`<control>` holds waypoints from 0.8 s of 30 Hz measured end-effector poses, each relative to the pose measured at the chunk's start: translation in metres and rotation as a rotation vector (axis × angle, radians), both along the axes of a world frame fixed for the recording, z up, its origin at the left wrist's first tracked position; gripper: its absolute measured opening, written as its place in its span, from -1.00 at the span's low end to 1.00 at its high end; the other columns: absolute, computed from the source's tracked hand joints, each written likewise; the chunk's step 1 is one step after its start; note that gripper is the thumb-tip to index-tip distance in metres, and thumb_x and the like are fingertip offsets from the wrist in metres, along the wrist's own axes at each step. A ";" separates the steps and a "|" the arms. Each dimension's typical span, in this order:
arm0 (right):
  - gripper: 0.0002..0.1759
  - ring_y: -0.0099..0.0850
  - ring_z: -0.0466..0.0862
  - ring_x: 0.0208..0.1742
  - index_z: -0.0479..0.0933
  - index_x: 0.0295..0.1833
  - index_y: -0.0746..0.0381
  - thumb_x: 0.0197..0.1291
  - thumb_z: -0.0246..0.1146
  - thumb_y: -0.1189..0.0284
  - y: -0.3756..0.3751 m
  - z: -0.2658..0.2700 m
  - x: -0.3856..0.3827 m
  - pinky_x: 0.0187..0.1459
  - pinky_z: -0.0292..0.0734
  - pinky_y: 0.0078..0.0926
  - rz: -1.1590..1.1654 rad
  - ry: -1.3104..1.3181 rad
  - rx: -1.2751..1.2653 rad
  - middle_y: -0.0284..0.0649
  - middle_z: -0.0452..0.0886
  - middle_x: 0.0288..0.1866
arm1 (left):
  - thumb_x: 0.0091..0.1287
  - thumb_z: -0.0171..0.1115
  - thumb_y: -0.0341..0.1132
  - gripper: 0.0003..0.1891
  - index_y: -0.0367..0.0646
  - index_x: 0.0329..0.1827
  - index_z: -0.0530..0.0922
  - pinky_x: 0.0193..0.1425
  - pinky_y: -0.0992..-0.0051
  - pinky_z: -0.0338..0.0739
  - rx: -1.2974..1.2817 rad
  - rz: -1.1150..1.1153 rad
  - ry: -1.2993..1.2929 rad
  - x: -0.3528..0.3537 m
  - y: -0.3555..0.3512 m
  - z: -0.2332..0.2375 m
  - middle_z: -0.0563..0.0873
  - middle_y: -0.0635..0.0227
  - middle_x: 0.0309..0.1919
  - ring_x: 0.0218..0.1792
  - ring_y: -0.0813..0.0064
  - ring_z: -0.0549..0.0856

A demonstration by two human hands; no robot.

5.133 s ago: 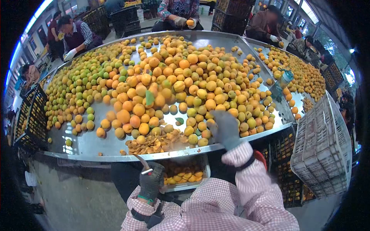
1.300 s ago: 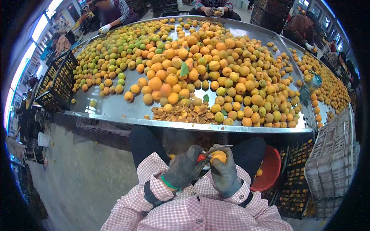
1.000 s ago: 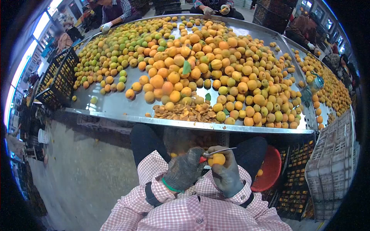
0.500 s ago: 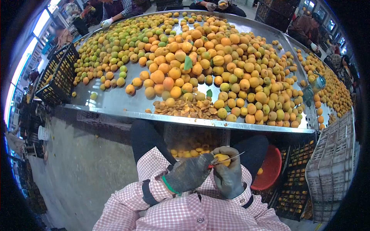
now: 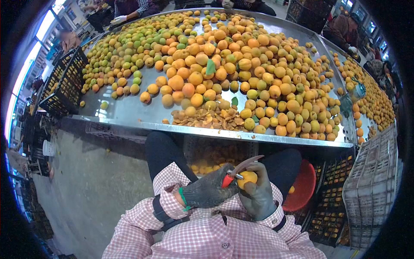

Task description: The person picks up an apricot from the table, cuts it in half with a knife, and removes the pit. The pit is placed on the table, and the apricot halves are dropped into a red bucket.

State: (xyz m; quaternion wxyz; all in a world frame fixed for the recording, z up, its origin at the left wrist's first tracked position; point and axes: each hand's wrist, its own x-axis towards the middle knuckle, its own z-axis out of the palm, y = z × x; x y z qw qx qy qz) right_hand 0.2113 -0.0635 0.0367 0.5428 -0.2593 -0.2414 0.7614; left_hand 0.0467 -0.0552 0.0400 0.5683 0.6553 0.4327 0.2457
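Observation:
In a dark grey knit glove, my left hand (image 5: 209,188) is closed around a curved knife (image 5: 249,162) with a red handle. Its blade rises past the top of an apricot (image 5: 247,179), and a short metal piece by the handle meets the fruit's left side. My right hand (image 5: 260,195), in a grey glove, grips that apricot between thumb and fingers. Both hands are over my lap. Below and beyond them, between my knees, yellow fruit pieces (image 5: 204,168) lie in a container, partly hidden by my left hand.
A metal table (image 5: 142,115) ahead bears heaped apricots (image 5: 276,90) and a mound of brownish scraps (image 5: 211,119). At my right are a red basin (image 5: 303,183), black crates (image 5: 330,194) and a stacked grey crate (image 5: 371,185). Other people (image 5: 343,32) sit around the table.
The knife has turned: its blade now points up above the apricot, and the red handle shows more. My left hand has rotated. More of the apricot is visible in my right hand.

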 end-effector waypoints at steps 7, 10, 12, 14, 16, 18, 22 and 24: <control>-0.48 -0.37 0.52 0.04 0.29 0.04 0.19 0.03 0.41 0.39 -0.006 -0.013 0.003 0.08 0.45 -0.44 -0.073 -0.402 0.187 -0.17 0.45 0.02 | 0.28 0.19 -0.27 -0.65 -0.26 0.02 0.35 -0.15 0.29 0.52 0.059 0.022 0.054 0.000 0.001 0.012 0.61 0.04 -0.23 -0.18 0.15 0.65; -0.52 -0.39 0.52 0.00 0.28 0.04 0.21 0.09 0.37 0.41 -0.005 -0.003 -0.001 0.07 0.45 -0.44 -0.101 -0.425 0.277 -0.16 0.45 0.01 | 0.27 0.19 -0.29 -0.67 -0.25 0.00 0.36 -0.17 0.29 0.52 -0.001 0.022 -0.016 0.002 0.000 0.007 0.60 0.05 -0.25 -0.20 0.14 0.64; -0.52 -0.40 0.53 -0.03 0.27 0.04 0.22 0.10 0.36 0.37 -0.002 0.004 -0.006 0.05 0.45 -0.45 -0.105 -0.271 0.269 -0.16 0.45 0.00 | 0.26 0.20 -0.30 -0.67 -0.25 0.00 0.36 -0.17 0.30 0.52 0.004 0.013 -0.014 0.003 -0.001 0.002 0.60 0.05 -0.25 -0.21 0.14 0.64; -0.52 -0.41 0.53 -0.04 0.27 0.04 0.23 0.11 0.36 0.36 0.001 0.000 -0.005 0.05 0.45 -0.45 -0.096 -0.263 0.340 -0.16 0.44 0.00 | 0.26 0.21 -0.31 -0.67 -0.24 0.00 0.36 -0.17 0.31 0.53 0.006 0.004 -0.009 0.002 -0.002 0.002 0.60 0.06 -0.26 -0.22 0.13 0.64; -0.52 -0.42 0.53 -0.04 0.27 0.04 0.24 0.12 0.35 0.34 0.001 0.001 -0.004 0.04 0.45 -0.45 -0.084 -0.257 0.409 -0.16 0.44 -0.01 | 0.24 0.21 -0.33 -0.67 -0.23 0.00 0.36 -0.16 0.30 0.54 0.039 0.036 0.018 0.003 -0.004 0.007 0.62 0.02 -0.22 -0.20 0.10 0.66; -0.52 -0.35 0.53 -0.03 0.29 0.01 0.21 0.09 0.37 0.31 -0.004 0.010 -0.003 0.09 0.39 -0.37 -0.084 -0.341 0.269 -0.14 0.50 -0.07 | 0.24 0.22 -0.33 -0.66 -0.23 0.00 0.36 -0.15 0.29 0.55 0.020 0.072 0.053 0.005 -0.008 0.001 0.62 0.00 -0.20 -0.17 0.07 0.66; -0.38 -0.33 0.46 0.11 0.25 0.10 0.23 0.05 0.38 0.20 -0.012 -0.005 0.002 0.17 0.34 -0.33 -0.111 -0.584 0.286 -0.10 0.39 0.09 | 0.22 0.25 -0.30 -0.62 -0.19 0.04 0.35 -0.12 0.24 0.56 0.053 0.073 0.105 0.008 -0.006 0.017 0.62 -0.06 -0.16 -0.11 0.00 0.66; -0.31 -0.33 0.43 0.17 0.23 0.17 0.23 0.05 0.37 0.14 -0.016 -0.001 0.004 0.21 0.31 -0.32 -0.098 -0.687 0.268 -0.06 0.31 0.21 | 0.21 0.26 -0.29 -0.52 -0.13 0.15 0.30 -0.10 0.20 0.55 0.116 0.078 0.107 0.009 -0.009 0.005 0.62 -0.05 -0.18 -0.11 -0.02 0.66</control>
